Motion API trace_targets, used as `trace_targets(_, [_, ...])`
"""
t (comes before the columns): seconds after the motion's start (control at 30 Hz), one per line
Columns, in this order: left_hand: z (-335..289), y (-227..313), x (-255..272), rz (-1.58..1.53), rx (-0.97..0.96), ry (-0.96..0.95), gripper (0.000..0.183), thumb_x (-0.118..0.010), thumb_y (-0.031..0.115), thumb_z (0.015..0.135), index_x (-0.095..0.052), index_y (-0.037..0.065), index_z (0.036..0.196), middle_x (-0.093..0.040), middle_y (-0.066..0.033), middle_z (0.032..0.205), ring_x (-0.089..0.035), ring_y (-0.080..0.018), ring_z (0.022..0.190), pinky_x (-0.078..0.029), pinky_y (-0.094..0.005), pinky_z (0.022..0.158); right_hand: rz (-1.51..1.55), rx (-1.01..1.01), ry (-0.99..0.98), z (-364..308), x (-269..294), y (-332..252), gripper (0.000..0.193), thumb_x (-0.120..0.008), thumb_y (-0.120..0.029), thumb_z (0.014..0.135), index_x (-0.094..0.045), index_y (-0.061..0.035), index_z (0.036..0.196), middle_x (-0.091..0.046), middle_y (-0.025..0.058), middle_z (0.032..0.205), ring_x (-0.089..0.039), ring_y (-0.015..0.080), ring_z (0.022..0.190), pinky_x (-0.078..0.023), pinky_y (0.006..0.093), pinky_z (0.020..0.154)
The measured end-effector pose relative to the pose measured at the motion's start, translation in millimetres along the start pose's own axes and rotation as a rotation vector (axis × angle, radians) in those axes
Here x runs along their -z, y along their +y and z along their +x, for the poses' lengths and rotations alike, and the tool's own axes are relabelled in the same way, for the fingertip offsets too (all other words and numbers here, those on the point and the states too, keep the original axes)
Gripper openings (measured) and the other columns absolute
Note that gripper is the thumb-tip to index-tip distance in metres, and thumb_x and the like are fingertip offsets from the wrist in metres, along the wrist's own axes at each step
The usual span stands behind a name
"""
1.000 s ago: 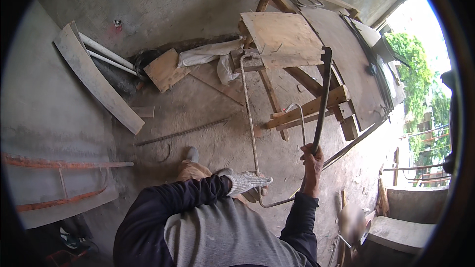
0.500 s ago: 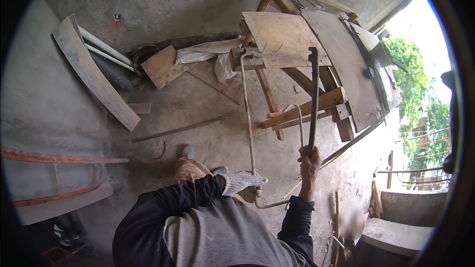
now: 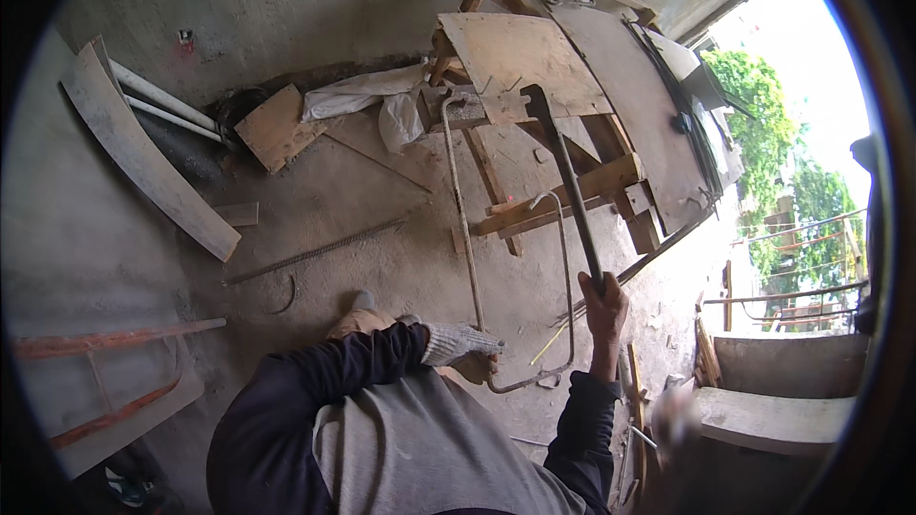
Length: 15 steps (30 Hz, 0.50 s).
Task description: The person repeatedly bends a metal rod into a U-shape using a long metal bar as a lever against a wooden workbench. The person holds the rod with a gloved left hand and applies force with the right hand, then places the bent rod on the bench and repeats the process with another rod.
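My left hand (image 3: 460, 344), in a light knitted glove, is closed around the lower left side of a bent steel rod (image 3: 464, 219). The rod forms a tall, open-topped U with hooked upper ends, held up in front of my body. My bare right hand (image 3: 603, 307) grips the lower end of a dark rebar bending wrench (image 3: 570, 186). Its notched head points up and slants left, over the near edge of the wooden bench. The wrench shaft passes near the rod's right hook, but I cannot tell if they touch.
A wooden workbench (image 3: 525, 62) with upright pins stands ahead, its timber legs spreading over the floor. A ribbed bar (image 3: 315, 253) lies on the concrete at left. A curved board (image 3: 153, 153) leans on the left wall beside white pipes (image 3: 167, 100). Concrete blocks (image 3: 773, 417) stand at right.
The wrench has tilted, its head swinging left from nearly upright. The bent rod's right side and lower corner now show beside my right hand. The whole view has shifted slightly.
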<state>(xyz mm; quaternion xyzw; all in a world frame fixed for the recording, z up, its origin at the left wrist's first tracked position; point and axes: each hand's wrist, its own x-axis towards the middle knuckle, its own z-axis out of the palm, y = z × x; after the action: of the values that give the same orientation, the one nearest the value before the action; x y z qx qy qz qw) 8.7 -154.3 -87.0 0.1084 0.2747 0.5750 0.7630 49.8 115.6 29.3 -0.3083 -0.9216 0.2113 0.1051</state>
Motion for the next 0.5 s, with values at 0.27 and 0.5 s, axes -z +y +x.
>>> trace_targets(0.27, [66.9, -70.9, 50.3, -0.543, -0.567, -0.695, 0.037, -0.048, 0.022, 0.100, -0.054, -0.003, 0.126, -0.064, -0.0164, 0.119, -0.063, -0.0271, 0.105, -0.047, -0.0387, 0.098, -0.270, 0.284, -0.088, 80.7, -3.3, -33.4, 0.040, -0.071, -0.049, 0.082, -0.063, -0.0096, 0.082, -0.066, 0.0134, 0.072, -0.065, 0.0365, 0.072, -0.046, 0.0466, 0.063])
trace_targets(0.5, [8.9, -41.1, -9.6, 0.361, -0.639, 0.212, 0.039, -0.041, 0.009, 0.101, -0.048, 0.000, 0.139, -0.061, -0.0152, 0.127, -0.060, -0.0234, 0.113, -0.044, -0.0327, 0.102, -0.267, 0.546, -0.199, 177.6, -29.4, -24.7, 0.032, -0.070, -0.043, 0.082, -0.065, -0.0125, 0.091, -0.069, 0.0129, 0.079, -0.067, 0.0375, 0.079, -0.050, 0.0481, 0.069])
